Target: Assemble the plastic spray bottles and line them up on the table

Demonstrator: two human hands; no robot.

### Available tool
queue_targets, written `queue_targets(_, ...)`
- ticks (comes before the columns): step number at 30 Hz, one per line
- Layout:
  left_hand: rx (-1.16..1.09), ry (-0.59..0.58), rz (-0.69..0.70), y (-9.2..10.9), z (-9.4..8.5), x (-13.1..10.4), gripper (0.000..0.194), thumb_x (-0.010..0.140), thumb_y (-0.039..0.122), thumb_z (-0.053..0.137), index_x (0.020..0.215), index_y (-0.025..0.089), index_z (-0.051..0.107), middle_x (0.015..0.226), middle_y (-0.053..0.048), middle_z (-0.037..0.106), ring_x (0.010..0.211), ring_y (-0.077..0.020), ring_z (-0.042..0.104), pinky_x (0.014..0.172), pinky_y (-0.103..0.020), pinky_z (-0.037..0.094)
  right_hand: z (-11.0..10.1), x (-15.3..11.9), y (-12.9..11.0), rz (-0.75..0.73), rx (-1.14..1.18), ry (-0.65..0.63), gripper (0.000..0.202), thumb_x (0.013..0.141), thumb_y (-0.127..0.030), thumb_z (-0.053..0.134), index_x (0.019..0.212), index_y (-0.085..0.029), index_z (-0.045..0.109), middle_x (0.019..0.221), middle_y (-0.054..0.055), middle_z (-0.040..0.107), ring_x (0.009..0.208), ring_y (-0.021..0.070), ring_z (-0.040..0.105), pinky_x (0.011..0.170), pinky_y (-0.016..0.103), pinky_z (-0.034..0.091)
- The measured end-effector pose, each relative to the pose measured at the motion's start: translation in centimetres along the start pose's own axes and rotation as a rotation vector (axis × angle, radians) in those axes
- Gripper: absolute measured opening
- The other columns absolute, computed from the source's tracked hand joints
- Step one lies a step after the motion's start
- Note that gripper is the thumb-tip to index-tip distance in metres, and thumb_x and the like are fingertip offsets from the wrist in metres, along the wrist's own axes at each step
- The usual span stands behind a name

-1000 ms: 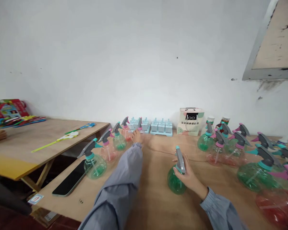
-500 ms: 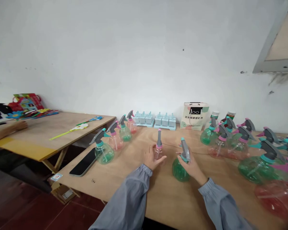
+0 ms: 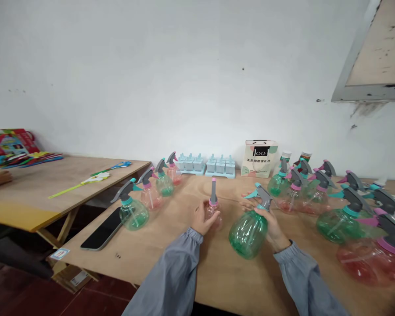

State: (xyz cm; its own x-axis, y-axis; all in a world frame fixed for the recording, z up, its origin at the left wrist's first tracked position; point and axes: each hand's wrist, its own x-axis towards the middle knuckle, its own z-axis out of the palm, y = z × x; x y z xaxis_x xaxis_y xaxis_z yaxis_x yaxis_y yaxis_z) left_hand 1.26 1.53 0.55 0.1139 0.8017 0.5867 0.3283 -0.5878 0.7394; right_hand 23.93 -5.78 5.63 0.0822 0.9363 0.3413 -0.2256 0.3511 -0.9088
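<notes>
My left hand (image 3: 200,218) is wrapped around a small pink spray bottle (image 3: 213,210) with a grey trigger head, standing upright on the wooden table (image 3: 171,245). In my right hand (image 3: 270,219) I hold a green spray bottle (image 3: 248,233) by its neck, lifted off the table and tilted, its grey and teal trigger head pointing left. Both arms wear grey sleeves.
A row of green and pink spray bottles (image 3: 148,197) stands at the left, with a black phone (image 3: 102,229) by the edge. Several more bottles (image 3: 342,217) crowd the right side. Blue ice moulds (image 3: 206,165) and a small paper bag (image 3: 259,158) sit by the wall. A second table (image 3: 29,193) stands to the left.
My left hand fetched the pink bottle from the far row and drew it to the middle. My right hand lifted the green bottle off the table and tilted it.
</notes>
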Motion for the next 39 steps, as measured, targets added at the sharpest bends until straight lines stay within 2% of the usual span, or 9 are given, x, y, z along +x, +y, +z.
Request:
queue_targets(6, -0.010, 0.012, -0.002, 0.1, 0.1, 0.0, 0.044, 0.075, 0.042, 0.070, 0.109, 0.021, 0.052, 0.107, -0.010, 0.070, 0.102, -0.0271, 0.068, 0.095, -0.047, 0.051, 0.1, 0.5, 1.1, -0.008, 0.012, 0.274, 0.023, 0.068, -0.044, 0.068, 0.080, -0.024, 0.068, 0.086, 0.003, 0.071, 0.082, 0.0216, 0.066, 0.069, 0.032, 0.054)
queue_targets(11, -0.021, -0.001, -0.008, 0.1, 0.1, 0.0, 0.044, 0.076, 0.043, 0.070, 0.109, 0.021, 0.052, 0.108, -0.009, 0.070, 0.102, -0.0266, 0.068, 0.095, -0.046, 0.051, 0.1, 0.6, 1.2, -0.004, 0.033, 0.132, 0.030, 0.072, -0.047, 0.064, 0.093, -0.025, 0.068, 0.094, 0.006, 0.073, 0.099, 0.0270, 0.066, 0.074, 0.037, 0.055)
queue_targets(15, -0.020, -0.005, -0.020, 0.1, 0.1, 0.0, 0.044, 0.076, 0.044, 0.069, 0.109, 0.021, 0.051, 0.107, -0.009, 0.070, 0.102, -0.0264, 0.068, 0.095, -0.045, 0.051, -0.2, 0.6, 1.3, 0.020, 0.087, 0.236, 0.027, 0.068, -0.047, 0.072, 0.083, -0.025, 0.066, 0.081, 0.001, 0.071, 0.076, 0.0211, 0.066, 0.065, 0.032, 0.054)
queue_targets(17, -0.021, -0.010, -0.018, 0.1, 0.1, 0.0, 0.043, 0.077, 0.043, 0.069, 0.109, 0.021, 0.051, 0.109, -0.009, 0.070, 0.103, -0.0262, 0.068, 0.096, -0.045, 0.050, -0.3, 0.6, 1.4, 0.035, 0.088, 0.231, 0.027, 0.066, -0.046, 0.074, 0.081, -0.025, 0.066, 0.079, 0.001, 0.070, 0.069, 0.0190, 0.064, 0.061, 0.030, 0.052)
queue_targets(22, -0.004, -0.019, -0.023, 0.1, 0.0, 0.0, 0.044, 0.077, 0.042, 0.068, 0.111, 0.021, 0.050, 0.110, -0.010, 0.069, 0.104, -0.0267, 0.068, 0.096, -0.045, 0.051, 0.0, 0.4, 1.2, 0.023, 0.048, 0.084, 0.032, 0.072, -0.049, 0.068, 0.093, -0.025, 0.068, 0.098, 0.006, 0.073, 0.093, 0.0244, 0.066, 0.074, 0.034, 0.053)
queue_targets(27, 0.013, -0.023, -0.015, 0.1, 0.0, 0.0, 0.044, 0.078, 0.044, 0.067, 0.111, 0.021, 0.050, 0.110, -0.010, 0.069, 0.105, -0.0275, 0.067, 0.097, -0.047, 0.050, 0.0, 0.2, 1.3, 0.056, 0.116, 0.227, 0.024, 0.066, -0.044, 0.073, 0.079, -0.025, 0.066, 0.080, 0.001, 0.070, 0.069, 0.0183, 0.062, 0.059, 0.029, 0.049)
queue_targets(29, 0.015, -0.028, -0.007, 0.2, 0.0, 0.0, 0.043, 0.078, 0.044, 0.067, 0.110, 0.021, 0.050, 0.109, -0.010, 0.070, 0.104, -0.0273, 0.067, 0.096, -0.047, 0.050, 0.1, 0.1, 1.2, 0.045, 0.109, 0.213, 0.023, 0.065, -0.042, 0.073, 0.079, -0.025, 0.066, 0.084, 0.001, 0.071, 0.074, 0.0192, 0.064, 0.060, 0.029, 0.050)
queue_targets(34, 0.024, -0.023, -0.009, 0.3, -0.1, 0.0, 0.043, 0.077, 0.042, 0.070, 0.109, 0.021, 0.051, 0.108, -0.009, 0.070, 0.102, -0.0266, 0.068, 0.096, -0.045, 0.050, 0.5, 0.1, 0.8, 0.023, 0.089, 0.156, 0.029, 0.066, -0.046, 0.071, 0.088, -0.026, 0.068, 0.107, 0.005, 0.073, 0.111, 0.0274, 0.062, 0.082, 0.037, 0.053)
queue_targets(39, 0.004, -0.017, 0.015, 0.3, 0.0, 0.0, 0.043, 0.077, 0.042, 0.070, 0.110, 0.020, 0.052, 0.107, -0.010, 0.070, 0.101, -0.0267, 0.068, 0.094, -0.044, 0.051, 0.0, 0.3, 1.6, -0.013, -0.001, 0.331, 0.030, 0.063, -0.049, 0.075, 0.078, -0.025, 0.068, 0.092, 0.004, 0.072, 0.099, 0.0265, 0.065, 0.081, 0.037, 0.052)
